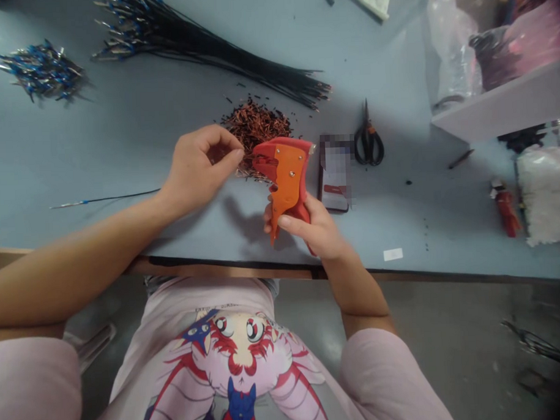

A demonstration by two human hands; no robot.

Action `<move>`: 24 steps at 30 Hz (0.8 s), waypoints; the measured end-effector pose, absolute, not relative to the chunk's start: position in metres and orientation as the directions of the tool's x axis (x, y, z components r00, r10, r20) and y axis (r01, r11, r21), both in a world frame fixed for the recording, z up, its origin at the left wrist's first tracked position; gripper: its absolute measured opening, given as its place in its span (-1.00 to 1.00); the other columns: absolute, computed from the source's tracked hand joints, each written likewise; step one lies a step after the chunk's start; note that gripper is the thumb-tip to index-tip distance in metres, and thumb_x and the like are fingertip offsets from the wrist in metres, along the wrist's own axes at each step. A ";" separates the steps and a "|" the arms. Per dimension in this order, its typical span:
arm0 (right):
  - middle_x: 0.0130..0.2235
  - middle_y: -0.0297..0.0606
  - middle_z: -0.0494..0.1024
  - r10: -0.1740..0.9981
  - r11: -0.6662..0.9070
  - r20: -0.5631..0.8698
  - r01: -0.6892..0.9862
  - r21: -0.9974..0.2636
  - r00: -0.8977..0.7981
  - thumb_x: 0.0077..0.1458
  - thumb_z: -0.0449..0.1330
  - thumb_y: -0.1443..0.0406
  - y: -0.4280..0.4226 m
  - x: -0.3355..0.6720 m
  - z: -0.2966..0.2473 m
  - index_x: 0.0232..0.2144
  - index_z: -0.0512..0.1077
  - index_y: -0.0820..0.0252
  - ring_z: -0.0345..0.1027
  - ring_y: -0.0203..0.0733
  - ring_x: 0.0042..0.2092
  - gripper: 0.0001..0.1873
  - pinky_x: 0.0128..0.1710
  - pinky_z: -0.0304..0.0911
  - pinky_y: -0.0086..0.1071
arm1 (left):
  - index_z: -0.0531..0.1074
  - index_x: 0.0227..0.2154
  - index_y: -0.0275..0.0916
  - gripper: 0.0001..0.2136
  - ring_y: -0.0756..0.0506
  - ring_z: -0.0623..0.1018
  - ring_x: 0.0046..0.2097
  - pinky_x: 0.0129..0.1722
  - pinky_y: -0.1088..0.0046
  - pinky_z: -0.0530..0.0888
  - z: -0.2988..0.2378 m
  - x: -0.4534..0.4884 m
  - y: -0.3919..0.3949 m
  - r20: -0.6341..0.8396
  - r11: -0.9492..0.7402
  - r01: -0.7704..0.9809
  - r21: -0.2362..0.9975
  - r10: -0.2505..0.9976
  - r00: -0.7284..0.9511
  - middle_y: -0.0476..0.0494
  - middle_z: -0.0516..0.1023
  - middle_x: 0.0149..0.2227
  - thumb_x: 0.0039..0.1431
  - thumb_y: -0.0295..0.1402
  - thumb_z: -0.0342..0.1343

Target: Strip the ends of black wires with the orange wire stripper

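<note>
My right hand (320, 227) is wrapped round the handles of a red and orange wire stripper (290, 173), its jaws pointing left. Close to those jaws, the thumb and forefinger of my left hand (200, 167) are pinched together. A thin black wire (123, 196) with a blue-collared metal terminal runs from the left in under this hand; its other end, at my fingertips, is too small to make out clearly. Behind the jaws lies a heap of copper and black wire scraps (257, 122), partly covered by the tool.
A bundle of black wires (201, 47) with blue terminals lies at the back, beside a pile of loose blue terminals (50, 71). Right of the stripper are a phone (336, 177), black-handled scissors (369, 142), a white label (392, 254), red-handled pliers (506, 211) and a bin (501, 101) with plastic bags.
</note>
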State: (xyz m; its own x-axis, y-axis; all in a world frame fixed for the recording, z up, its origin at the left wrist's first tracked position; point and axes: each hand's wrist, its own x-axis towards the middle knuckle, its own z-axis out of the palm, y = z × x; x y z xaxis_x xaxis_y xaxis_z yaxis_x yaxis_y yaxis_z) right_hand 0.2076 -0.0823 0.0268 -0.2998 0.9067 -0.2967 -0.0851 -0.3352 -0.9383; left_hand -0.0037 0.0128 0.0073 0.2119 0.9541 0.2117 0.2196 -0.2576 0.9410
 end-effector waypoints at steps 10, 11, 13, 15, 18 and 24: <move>-0.21 -0.27 0.54 0.885 -0.383 -0.337 -0.093 -0.919 -0.320 0.10 0.39 0.13 -0.080 0.206 0.022 -0.02 0.34 0.15 0.51 -0.22 -0.30 -0.52 -0.36 0.50 -0.33 | 0.48 -0.39 -0.14 -0.87 -0.07 0.50 -0.34 -0.34 0.34 0.41 0.006 -0.004 0.009 0.156 -0.222 0.209 0.952 0.944 0.290 -0.02 0.53 -0.41 0.19 -0.23 0.21; -0.21 -0.27 0.54 0.883 -0.391 -0.343 -0.098 -0.915 -0.322 0.09 0.39 0.12 -0.080 0.206 0.020 -0.02 0.34 0.15 0.52 -0.22 -0.31 -0.50 -0.36 0.51 -0.33 | 0.48 -0.39 -0.15 -0.87 -0.06 0.49 -0.36 -0.36 0.34 0.41 0.005 -0.004 0.009 0.172 -0.241 0.211 0.947 0.939 0.298 -0.02 0.53 -0.41 0.19 -0.23 0.20; -0.21 -0.26 0.55 0.875 -0.410 -0.358 -0.107 -0.906 -0.326 0.07 0.40 0.09 -0.080 0.206 0.018 -0.03 0.33 0.17 0.52 -0.21 -0.31 -0.48 -0.37 0.51 -0.33 | 0.47 -0.39 -0.15 -0.88 -0.05 0.48 -0.40 -0.39 0.34 0.39 0.004 -0.004 0.010 0.205 -0.282 0.225 0.932 0.927 0.314 -0.01 0.53 -0.42 0.21 -0.24 0.18; -0.24 -0.27 0.55 0.873 -0.420 -0.364 -0.120 -0.900 -0.326 0.07 0.40 0.08 -0.080 0.206 0.016 -0.04 0.33 0.17 0.52 -0.21 -0.32 -0.48 -0.37 0.51 -0.32 | 0.46 -0.39 -0.15 -0.89 -0.05 0.47 -0.40 -0.40 0.35 0.39 0.004 -0.004 0.010 0.224 -0.310 0.237 0.921 0.917 0.329 -0.01 0.53 -0.42 0.22 -0.27 0.16; -0.30 -0.30 0.55 0.881 -0.409 -0.352 -0.134 -0.903 -0.317 0.10 0.38 0.09 -0.079 0.206 0.017 -0.07 0.33 0.16 0.50 -0.23 -0.37 -0.53 -0.43 0.49 -0.34 | 0.46 -0.40 -0.16 -0.91 -0.04 0.46 -0.41 -0.40 0.37 0.39 0.004 -0.004 0.010 0.239 -0.331 0.242 0.912 0.909 0.342 -0.01 0.54 -0.42 0.21 -0.33 0.13; -0.40 -0.37 0.50 0.886 -0.390 -0.340 -0.110 -0.914 -0.316 0.18 0.31 0.05 -0.079 0.206 0.020 -0.16 0.32 0.14 0.44 -0.27 -0.48 -0.64 -0.54 0.42 -0.39 | 0.48 -0.40 -0.22 -0.92 -0.01 0.45 -0.43 -0.43 0.43 0.37 0.004 -0.004 0.010 0.256 -0.351 0.257 0.900 0.905 0.341 -0.02 0.53 -0.44 0.15 -0.37 0.11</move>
State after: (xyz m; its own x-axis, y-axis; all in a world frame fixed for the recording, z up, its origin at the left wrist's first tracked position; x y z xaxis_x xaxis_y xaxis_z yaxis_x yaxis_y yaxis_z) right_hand 0.2056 -0.0795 0.0201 -0.3160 0.8859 -0.3396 -0.1099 -0.3897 -0.9144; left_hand -0.0036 0.0097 0.0038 0.3412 0.9046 0.2556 0.2574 -0.3515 0.9001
